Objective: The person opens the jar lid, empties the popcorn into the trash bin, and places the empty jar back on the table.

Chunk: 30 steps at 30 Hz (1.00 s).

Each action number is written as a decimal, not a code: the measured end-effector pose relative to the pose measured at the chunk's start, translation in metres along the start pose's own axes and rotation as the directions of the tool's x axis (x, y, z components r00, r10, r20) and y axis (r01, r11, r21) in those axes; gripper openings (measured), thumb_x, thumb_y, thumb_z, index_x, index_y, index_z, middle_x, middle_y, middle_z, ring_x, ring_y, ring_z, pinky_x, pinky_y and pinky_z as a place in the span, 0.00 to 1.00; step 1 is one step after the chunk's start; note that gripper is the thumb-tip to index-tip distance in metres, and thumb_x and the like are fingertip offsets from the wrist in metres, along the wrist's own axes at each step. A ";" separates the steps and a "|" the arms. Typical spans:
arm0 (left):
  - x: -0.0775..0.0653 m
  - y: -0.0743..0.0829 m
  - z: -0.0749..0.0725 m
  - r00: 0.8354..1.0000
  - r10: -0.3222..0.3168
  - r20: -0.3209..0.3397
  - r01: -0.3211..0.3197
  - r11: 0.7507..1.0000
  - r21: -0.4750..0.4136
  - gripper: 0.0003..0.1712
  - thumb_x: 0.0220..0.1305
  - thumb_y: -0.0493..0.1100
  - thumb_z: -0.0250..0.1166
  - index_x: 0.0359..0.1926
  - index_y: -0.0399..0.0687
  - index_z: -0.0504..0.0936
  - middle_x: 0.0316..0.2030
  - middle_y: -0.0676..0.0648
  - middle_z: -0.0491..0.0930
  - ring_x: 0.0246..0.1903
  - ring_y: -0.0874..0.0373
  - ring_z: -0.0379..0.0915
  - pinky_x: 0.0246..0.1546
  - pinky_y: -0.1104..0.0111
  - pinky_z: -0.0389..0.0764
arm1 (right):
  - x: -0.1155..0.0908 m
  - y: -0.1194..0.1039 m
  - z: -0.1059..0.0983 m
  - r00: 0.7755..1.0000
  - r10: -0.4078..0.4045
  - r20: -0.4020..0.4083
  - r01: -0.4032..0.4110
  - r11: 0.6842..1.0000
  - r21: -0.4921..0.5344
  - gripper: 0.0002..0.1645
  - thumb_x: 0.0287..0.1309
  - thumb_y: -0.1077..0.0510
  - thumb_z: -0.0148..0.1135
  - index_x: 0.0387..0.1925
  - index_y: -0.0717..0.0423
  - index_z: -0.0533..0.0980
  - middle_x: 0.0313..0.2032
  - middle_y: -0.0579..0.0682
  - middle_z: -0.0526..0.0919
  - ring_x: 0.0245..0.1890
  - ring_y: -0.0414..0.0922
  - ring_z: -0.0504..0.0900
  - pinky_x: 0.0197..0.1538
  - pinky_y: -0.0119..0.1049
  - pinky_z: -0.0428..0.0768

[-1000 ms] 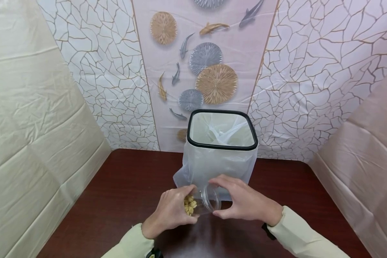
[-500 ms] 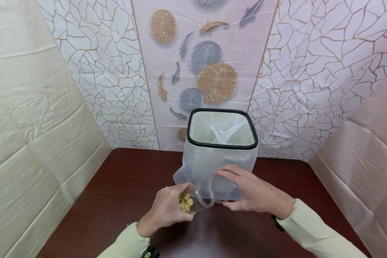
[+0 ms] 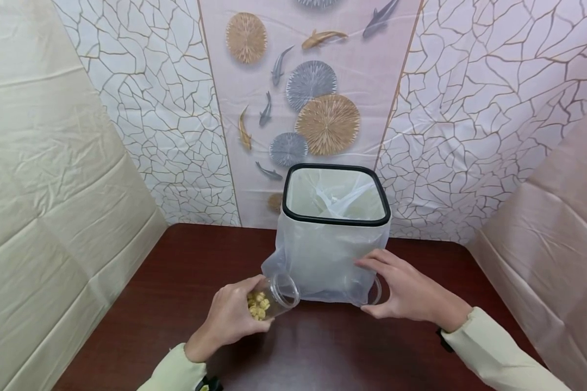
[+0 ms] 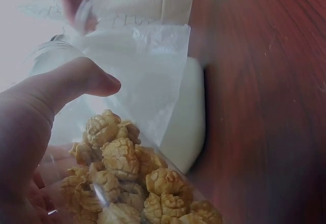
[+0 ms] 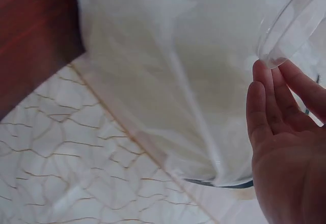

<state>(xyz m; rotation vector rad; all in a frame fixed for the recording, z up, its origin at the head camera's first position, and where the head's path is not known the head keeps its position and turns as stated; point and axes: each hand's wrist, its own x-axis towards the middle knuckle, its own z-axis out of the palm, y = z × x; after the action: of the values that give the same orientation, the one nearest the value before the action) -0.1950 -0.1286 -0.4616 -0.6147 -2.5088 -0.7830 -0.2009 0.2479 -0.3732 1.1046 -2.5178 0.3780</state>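
My left hand (image 3: 231, 312) grips a clear plastic jar (image 3: 280, 296) on its side, tilted so the uncovered mouth faces right. Golden popcorn (image 3: 258, 305) lies in its base; the left wrist view shows the popcorn (image 4: 119, 158) close up through the wall, beside the thumb. To the right, apart from the jar, my right hand (image 3: 406, 290) holds a clear round lid (image 3: 374, 290) by its edge between thumb and fingers. In the right wrist view the fingertips touch the rim of the lid (image 5: 285, 28).
Behind the hands a white bin (image 3: 332, 244) with a black rim stands on the dark red table (image 3: 215, 255), lined with a translucent bag (image 3: 274, 263). A patterned cloth (image 3: 176, 108) hangs behind it, and beige cloth (image 3: 54, 179) closes in the sides.
The lid has come away from the jar's mouth. My left hand has moved left with the jar, and my right hand has moved right with the lid.
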 end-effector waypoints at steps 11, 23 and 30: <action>-0.010 -0.014 -0.004 0.998 -0.059 0.013 0.059 0.998 -0.013 0.39 0.29 0.54 0.87 0.50 0.58 0.85 0.39 0.57 0.90 0.30 0.70 0.77 0.30 0.73 0.74 | -0.046 0.016 0.050 0.994 0.060 0.090 -0.066 0.995 0.069 0.42 0.39 0.44 0.86 0.55 0.58 0.82 0.49 0.45 0.81 0.48 0.36 0.78 0.47 0.32 0.83; -0.012 -0.015 -0.005 0.998 -0.057 0.009 0.057 0.998 -0.011 0.39 0.29 0.54 0.87 0.49 0.61 0.84 0.39 0.60 0.89 0.30 0.70 0.77 0.30 0.73 0.75 | -0.082 0.014 0.089 0.949 0.129 0.287 -0.174 0.975 0.137 0.40 0.45 0.40 0.83 0.57 0.57 0.81 0.51 0.43 0.78 0.49 0.37 0.78 0.48 0.33 0.83; -0.013 -0.015 -0.004 0.998 -0.057 0.009 0.058 0.998 -0.009 0.39 0.29 0.54 0.87 0.49 0.60 0.84 0.38 0.62 0.88 0.30 0.71 0.77 0.30 0.74 0.75 | -0.086 0.014 0.092 0.910 0.174 0.377 -0.244 0.959 0.147 0.42 0.48 0.38 0.81 0.59 0.58 0.81 0.52 0.44 0.78 0.49 0.36 0.78 0.47 0.33 0.83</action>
<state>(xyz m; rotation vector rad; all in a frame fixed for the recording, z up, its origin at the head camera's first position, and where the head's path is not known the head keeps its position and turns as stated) -0.1915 -0.1453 -0.4712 -0.5524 -2.5419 -0.8153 -0.1780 0.2779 -0.4935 1.0518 -2.9958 0.5263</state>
